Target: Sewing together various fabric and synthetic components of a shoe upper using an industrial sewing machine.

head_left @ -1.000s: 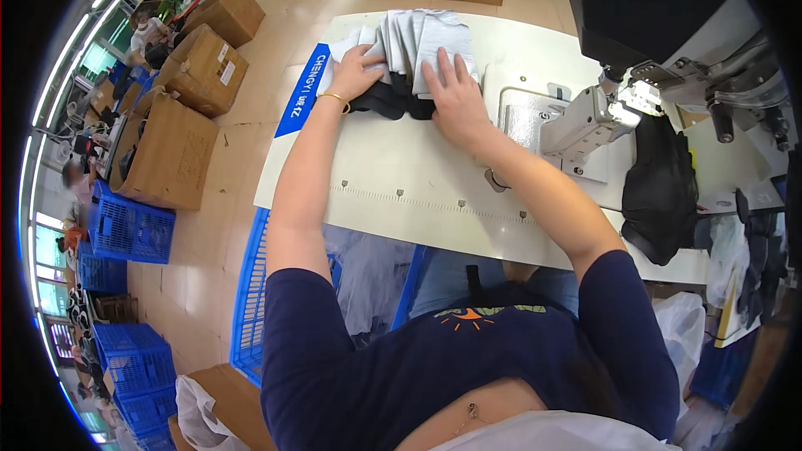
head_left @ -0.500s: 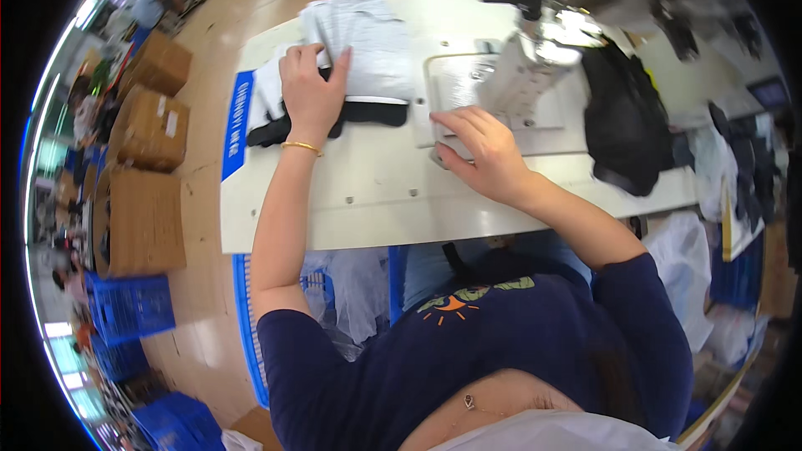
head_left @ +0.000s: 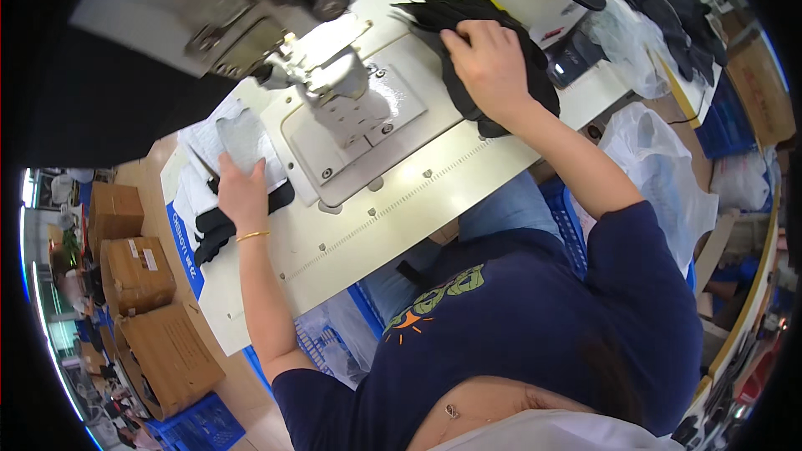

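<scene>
On the left of the sewing table, my left hand (head_left: pixel 242 195) rests on a pile of white and grey fabric pieces (head_left: pixel 248 139), thumb and fingers apart. Black fabric (head_left: pixel 215 231) sticks out from under that pile, beside the hand. To the right of the sewing machine (head_left: pixel 342 100), my right hand (head_left: pixel 491 67) lies over a thick stack of black fabric pieces (head_left: pixel 535 75). Its fingers are bent and close together at the stack's upper part, with the fingertips partly hidden. The machine's head and metal plate stand between my two hands.
A white tabletop (head_left: pixel 334 263) runs along my front. Clear plastic bags (head_left: pixel 656 171) hang at the right, near a dark phone-like device (head_left: pixel 575 63). Cardboard boxes (head_left: pixel 171 355) and a blue crate (head_left: pixel 200 428) stand on the floor at left.
My right hand has moved from the machine's front plate rightward onto the black stack. My left hand stays at the white and grey pile. The view has turned to the right.
</scene>
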Demonstrator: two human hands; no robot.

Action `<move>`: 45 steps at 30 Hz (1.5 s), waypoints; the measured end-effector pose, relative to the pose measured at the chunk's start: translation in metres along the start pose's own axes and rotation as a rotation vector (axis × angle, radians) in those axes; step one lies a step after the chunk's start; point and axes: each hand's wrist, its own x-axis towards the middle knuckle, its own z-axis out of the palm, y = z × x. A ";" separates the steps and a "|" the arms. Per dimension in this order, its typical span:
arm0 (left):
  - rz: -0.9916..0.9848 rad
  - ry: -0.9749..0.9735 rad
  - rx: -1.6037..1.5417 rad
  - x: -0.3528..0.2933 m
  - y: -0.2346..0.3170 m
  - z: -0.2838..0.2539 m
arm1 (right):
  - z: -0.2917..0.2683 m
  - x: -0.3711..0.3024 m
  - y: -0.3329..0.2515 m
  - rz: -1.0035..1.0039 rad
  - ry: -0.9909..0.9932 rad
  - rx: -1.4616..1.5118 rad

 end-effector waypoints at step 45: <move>-0.780 -0.217 -1.893 -0.077 0.110 -0.108 | -0.086 -0.012 -0.126 0.765 -0.662 1.766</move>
